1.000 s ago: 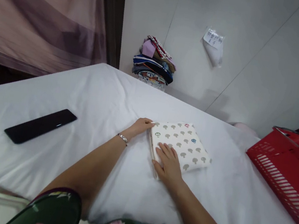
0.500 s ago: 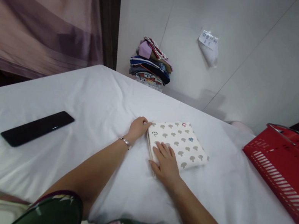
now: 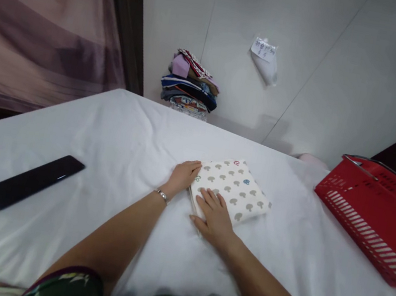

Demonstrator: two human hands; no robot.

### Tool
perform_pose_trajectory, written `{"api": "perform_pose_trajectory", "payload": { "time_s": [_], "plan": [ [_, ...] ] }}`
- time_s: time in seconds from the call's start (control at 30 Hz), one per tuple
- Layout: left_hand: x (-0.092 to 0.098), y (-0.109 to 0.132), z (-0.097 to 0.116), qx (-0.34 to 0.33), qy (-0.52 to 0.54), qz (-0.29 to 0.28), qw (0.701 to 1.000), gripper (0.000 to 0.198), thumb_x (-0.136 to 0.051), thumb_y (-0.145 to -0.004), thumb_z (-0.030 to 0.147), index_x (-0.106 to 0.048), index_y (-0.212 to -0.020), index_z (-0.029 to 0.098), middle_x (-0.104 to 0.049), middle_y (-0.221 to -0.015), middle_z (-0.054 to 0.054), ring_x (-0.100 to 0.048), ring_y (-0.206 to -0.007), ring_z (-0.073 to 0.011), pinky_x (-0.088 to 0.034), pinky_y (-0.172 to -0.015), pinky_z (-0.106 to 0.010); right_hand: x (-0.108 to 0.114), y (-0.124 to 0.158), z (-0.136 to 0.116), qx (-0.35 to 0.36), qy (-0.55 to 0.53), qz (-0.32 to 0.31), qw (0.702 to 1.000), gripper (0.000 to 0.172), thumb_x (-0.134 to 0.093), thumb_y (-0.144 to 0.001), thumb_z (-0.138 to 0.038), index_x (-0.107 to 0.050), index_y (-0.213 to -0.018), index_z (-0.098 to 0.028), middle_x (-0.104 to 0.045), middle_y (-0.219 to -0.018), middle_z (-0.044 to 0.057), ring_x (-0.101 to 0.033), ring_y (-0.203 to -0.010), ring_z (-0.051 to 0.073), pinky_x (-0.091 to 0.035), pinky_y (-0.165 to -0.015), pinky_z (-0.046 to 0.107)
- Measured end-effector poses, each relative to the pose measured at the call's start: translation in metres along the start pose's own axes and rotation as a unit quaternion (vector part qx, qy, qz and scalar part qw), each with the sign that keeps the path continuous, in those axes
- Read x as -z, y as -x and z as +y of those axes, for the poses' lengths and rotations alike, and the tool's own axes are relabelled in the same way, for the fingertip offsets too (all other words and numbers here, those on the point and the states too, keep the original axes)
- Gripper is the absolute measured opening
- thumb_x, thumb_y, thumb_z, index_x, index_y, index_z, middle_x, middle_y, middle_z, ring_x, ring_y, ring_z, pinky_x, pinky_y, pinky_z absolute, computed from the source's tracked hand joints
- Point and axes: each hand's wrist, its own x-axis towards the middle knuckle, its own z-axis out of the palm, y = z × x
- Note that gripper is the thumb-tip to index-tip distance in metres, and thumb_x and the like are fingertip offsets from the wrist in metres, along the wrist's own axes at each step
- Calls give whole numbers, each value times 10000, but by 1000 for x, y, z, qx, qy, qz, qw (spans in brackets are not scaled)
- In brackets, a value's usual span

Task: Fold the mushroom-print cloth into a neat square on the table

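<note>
A folded white cloth printed with grey mushrooms and a few coloured ones lies flat on the white-covered bed or table. At its left corner rests my left hand, fingers stretched out over the edge and a silver bracelet on the wrist. My right hand lies palm down on the near left part of the cloth with its fingers spread. Layers of fabric show along the cloth's left edge, partly covered by both hands. Whether it is a garment cannot be made out.
On the left of the white sheet lies a long black flat object. A red plastic basket stands at the right. Beyond the far edge are a stack of folded clothes, a labelled plastic bag and a pinkish curtain.
My left hand's fingers have flattened from a bent grip at the corner to lie along the cloth's edge. My right hand stays on the cloth. The camera view has shifted slightly.
</note>
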Motion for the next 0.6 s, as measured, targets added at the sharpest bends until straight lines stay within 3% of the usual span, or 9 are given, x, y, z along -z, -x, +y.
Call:
{"api": "perform_pose_trajectory", "payload": {
  "time_s": [0.1,0.27,0.4,0.6],
  "plan": [
    [0,1,0,0,6,15,1000,332,-429,-890,319,-629,-1142,236,-602,-1261,-17,-512,-1180,-171,-349,-1056,-320,5,-1,4,-16,-71,9,997,391,-484,-893,-425,-562,-1244,-271,-467,-1401,50,-370,-1329,246,-298,-1078,494],
    [2,2,-1,34,1,71,997,344,-462,-870,332,-597,-1158,200,-616,-1205,-73,-514,-1146,-218,-377,-1019,-353,25,-21,32,-78,-203,85,972,315,-440,-916,-352,-644,-1139,-264,-643,-1196,33,-602,-1100,198,-506,-909,371],
    [5,0,0,37,0,85,996,268,-480,-848,321,-621,-1027,179,-632,-1060,-91,-539,-1038,-228,-409,-952,-353,38,-65,69,-89,-125,103,983,276,-491,-867,-222,-671,-1075,-233,-667,-1146,28,-596,-1093,193,-476,-942,360],
    [5,-1,3,85,23,90,992,137,-523,-809,316,-567,-870,201,-598,-945,-72,-541,-931,-222,-443,-837,-351,27,-122,102,-50,12,38,998,348,-476,-823,-76,-649,-1106,-182,-658,-1140,62,-575,-1086,195,-415,-978,361]
  ]
}}
